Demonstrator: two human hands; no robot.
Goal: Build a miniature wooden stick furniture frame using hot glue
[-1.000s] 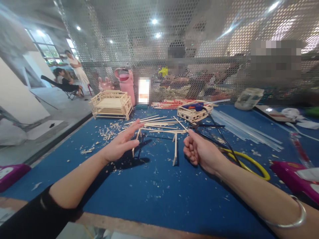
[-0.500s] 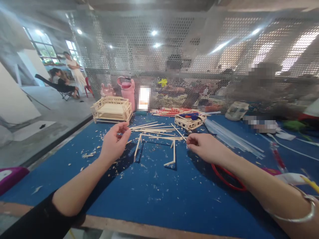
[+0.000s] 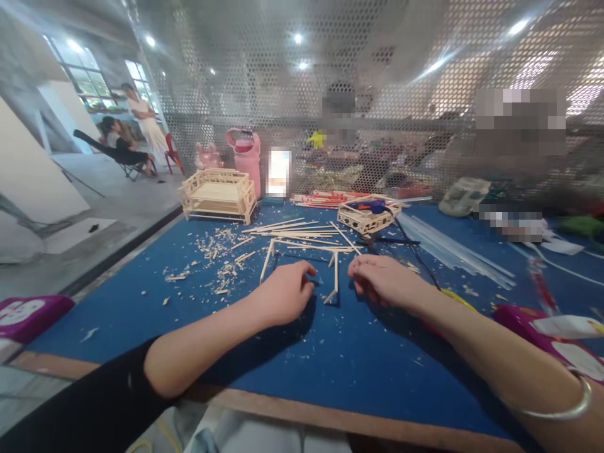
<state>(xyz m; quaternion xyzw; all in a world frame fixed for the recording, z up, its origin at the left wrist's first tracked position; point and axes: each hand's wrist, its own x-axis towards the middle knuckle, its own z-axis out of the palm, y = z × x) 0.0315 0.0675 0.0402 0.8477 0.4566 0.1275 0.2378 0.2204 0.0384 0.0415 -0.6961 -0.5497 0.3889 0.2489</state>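
A frame of thin wooden sticks, one crossbar with two legs, lies on the blue mat. My left hand rests on the mat between the two legs, fingers curled in, with nothing visible in it. Just right of the right leg, my right hand also has its fingers curled and its fingertips close to the stick but apart from it. A silver bangle sits on my right wrist.
Loose sticks and shavings lie behind the frame. Further back stand a small wooden bench model, a stick crate with a blue glue gun, and a pink bottle. Clear glue rods lie to the right, before a mesh screen with people behind.
My left hand came down from the air and settled on the mat between the legs, closing. My right hand let go of the crossbar's end and dropped beside the right leg.
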